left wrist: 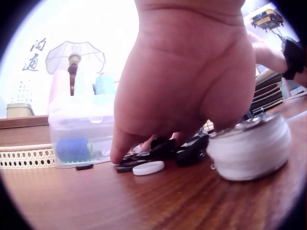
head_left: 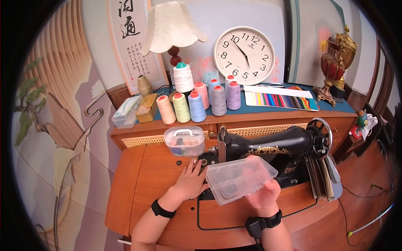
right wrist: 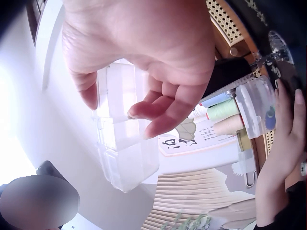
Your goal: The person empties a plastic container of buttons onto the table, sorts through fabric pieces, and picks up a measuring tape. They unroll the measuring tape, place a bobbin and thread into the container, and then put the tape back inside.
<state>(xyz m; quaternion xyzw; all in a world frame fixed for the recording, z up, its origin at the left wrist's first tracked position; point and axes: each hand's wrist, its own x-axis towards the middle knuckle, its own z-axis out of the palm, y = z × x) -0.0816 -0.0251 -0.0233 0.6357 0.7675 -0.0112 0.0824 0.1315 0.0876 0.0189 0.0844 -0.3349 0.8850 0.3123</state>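
Observation:
My right hand grips a clear plastic box from its side, holding it tilted above the front of the sewing machine's bed. In the right wrist view the thumb and fingers wrap the box, which looks see-through with nothing visible inside. My left hand lies palm down on the wooden table, fingers extended toward a handled clear case. Under and around those fingers are a white button and several black buttons, partly hidden. Beside the thumb sits a small bobbin wound with white thread.
The handled case with spools inside stands by the black sewing machine. Behind are several thread cones, a colour card, a clock and a lamp. Fabric pieces hang at the right.

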